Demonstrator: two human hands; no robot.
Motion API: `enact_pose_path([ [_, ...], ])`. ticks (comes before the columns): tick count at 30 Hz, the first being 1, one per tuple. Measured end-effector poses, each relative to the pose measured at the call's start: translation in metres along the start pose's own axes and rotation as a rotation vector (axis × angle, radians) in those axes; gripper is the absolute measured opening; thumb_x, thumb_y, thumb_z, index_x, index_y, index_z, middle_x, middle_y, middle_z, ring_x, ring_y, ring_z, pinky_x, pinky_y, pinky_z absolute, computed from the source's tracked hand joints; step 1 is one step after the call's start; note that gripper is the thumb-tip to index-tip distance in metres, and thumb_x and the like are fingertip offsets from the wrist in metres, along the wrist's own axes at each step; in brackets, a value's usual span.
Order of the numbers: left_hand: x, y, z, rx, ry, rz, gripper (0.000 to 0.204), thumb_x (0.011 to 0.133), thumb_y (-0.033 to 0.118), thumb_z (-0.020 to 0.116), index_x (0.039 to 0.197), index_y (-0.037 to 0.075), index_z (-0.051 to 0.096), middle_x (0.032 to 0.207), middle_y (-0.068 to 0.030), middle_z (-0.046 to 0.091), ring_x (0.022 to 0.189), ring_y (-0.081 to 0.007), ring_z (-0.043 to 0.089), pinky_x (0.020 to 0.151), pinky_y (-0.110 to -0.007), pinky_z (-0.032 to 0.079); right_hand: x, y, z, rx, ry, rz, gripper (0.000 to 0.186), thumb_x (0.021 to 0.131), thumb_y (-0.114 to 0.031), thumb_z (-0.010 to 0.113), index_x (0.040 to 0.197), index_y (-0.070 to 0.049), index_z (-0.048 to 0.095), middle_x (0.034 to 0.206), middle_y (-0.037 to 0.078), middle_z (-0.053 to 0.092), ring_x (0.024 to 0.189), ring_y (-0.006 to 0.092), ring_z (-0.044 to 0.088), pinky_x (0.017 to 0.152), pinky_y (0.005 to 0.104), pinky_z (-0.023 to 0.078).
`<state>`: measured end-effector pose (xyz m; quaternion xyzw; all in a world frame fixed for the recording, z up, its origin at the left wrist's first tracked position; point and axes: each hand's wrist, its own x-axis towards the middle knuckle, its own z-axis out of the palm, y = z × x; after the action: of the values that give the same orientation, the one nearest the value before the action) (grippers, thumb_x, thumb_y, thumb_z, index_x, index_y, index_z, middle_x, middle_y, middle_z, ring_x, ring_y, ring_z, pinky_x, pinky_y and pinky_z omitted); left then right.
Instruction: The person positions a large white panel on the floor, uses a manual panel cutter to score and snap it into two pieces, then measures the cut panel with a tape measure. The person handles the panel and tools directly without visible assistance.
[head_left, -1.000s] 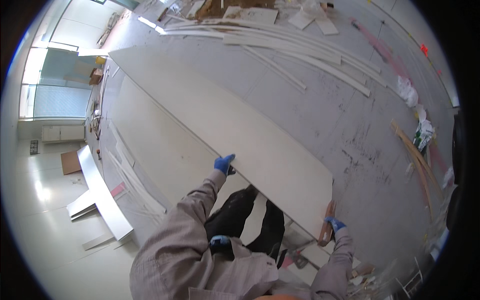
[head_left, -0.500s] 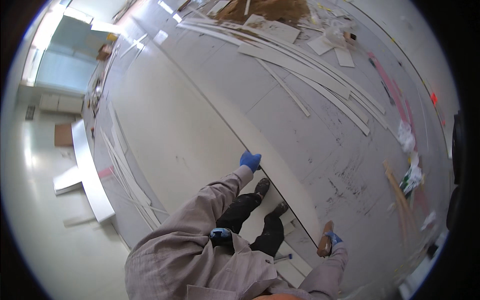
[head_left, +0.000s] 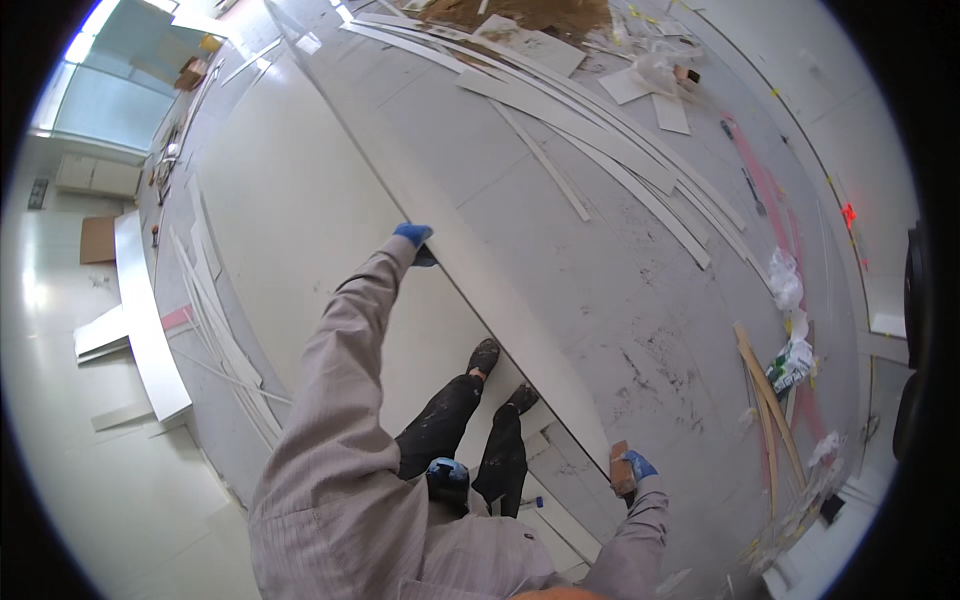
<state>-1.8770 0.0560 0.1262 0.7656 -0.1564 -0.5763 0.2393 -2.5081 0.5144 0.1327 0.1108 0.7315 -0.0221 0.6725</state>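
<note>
My left hand (head_left: 412, 234), in a blue glove, is closed at the dark-edged seam along a large cream-white panel (head_left: 290, 190) on the floor. A small dark thing shows under its fingers; what it is I cannot make out. My left arm reaches far out ahead. My right hand (head_left: 641, 464), also blue-gloved, grips a brown block (head_left: 621, 469) at the near end of a long pale strip (head_left: 530, 350). This strip runs beside the seam. My two dark shoes (head_left: 484, 357) rest on the panel side, left of the seam.
Long white strips (head_left: 610, 150) lie on the grey floor to the right. Beyond are offcuts and a brown heap (head_left: 530, 15). Wooden slats (head_left: 768, 400) and plastic bags (head_left: 785, 280) lie far right. More thin strips (head_left: 225, 310) and a white board (head_left: 150, 320) are at left.
My left hand has slid farther away along the seam, and that arm is now stretched out. My right hand keeps its place on the brown block. The whole view has shifted slightly.
</note>
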Motion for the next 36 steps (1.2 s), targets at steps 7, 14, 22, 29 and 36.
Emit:
enact_pose_path([
  [7, -0.044, -0.049, -0.028, 0.034, -0.038, -0.101, 0.03, 0.089, 0.026, 0.068, 0.104, 0.001, 0.064, 0.09, -0.0203, 0.071, 0.072, -0.0361, 0.072, 0.06, -0.049, 0.062, 0.017, 0.013, -0.043, -0.289, 0.122, -0.137, 0.065, 0.07, -0.04, 0.075, 0.119, 0.001, 0.063, 0.109, 0.019, 0.065, 0.093, 0.0332, 0.062, 0.083, 0.0429, 0.052],
  [14, -0.086, -0.079, -0.011, 0.065, -0.063, -0.167, 0.037, 0.091, 0.036, 0.065, 0.109, 0.004, 0.064, 0.093, -0.018, 0.072, 0.077, -0.0329, 0.072, 0.063, -0.046, 0.061, 0.038, 0.026, -0.093, -0.424, 0.141, -0.135, 0.067, 0.072, -0.042, 0.074, 0.12, 0.003, 0.064, 0.111, 0.02, 0.067, 0.095, 0.0322, 0.063, 0.084, 0.0421, 0.052],
  [22, -0.116, -0.093, -0.018, 0.018, -0.068, -0.155, 0.037, 0.092, 0.032, 0.064, 0.112, 0.0, 0.061, 0.094, -0.0213, 0.071, 0.073, -0.0351, 0.073, 0.056, -0.046, 0.061, 0.01, 0.041, -0.095, -0.299, 0.208, -0.044, 0.058, 0.071, -0.041, 0.073, 0.111, 0.0, 0.065, 0.101, 0.019, 0.067, 0.085, 0.0317, 0.062, 0.075, 0.0428, 0.052],
  [29, -0.125, -0.097, -0.032, 0.02, -0.08, -0.185, 0.04, 0.092, 0.035, 0.064, 0.108, -0.002, 0.062, 0.091, -0.0217, 0.071, 0.069, -0.0346, 0.072, 0.055, -0.045, 0.061, -0.014, 0.014, -0.092, -0.491, 0.252, -0.097, 0.06, 0.073, -0.043, 0.073, 0.11, 0.004, 0.068, 0.1, 0.018, 0.07, 0.087, 0.0318, 0.066, 0.076, 0.0418, 0.053],
  [36, -0.095, -0.085, -0.054, 0.073, -0.075, -0.222, 0.039, 0.091, 0.038, 0.064, 0.104, 0.001, 0.064, 0.086, -0.0191, 0.072, 0.068, -0.0332, 0.072, 0.056, -0.044, 0.06, -0.031, -0.005, -0.041, -0.352, 0.196, -0.058, 0.061, 0.074, -0.043, 0.072, 0.114, 0.003, 0.066, 0.105, 0.019, 0.068, 0.091, 0.0325, 0.065, 0.08, 0.0415, 0.052],
])
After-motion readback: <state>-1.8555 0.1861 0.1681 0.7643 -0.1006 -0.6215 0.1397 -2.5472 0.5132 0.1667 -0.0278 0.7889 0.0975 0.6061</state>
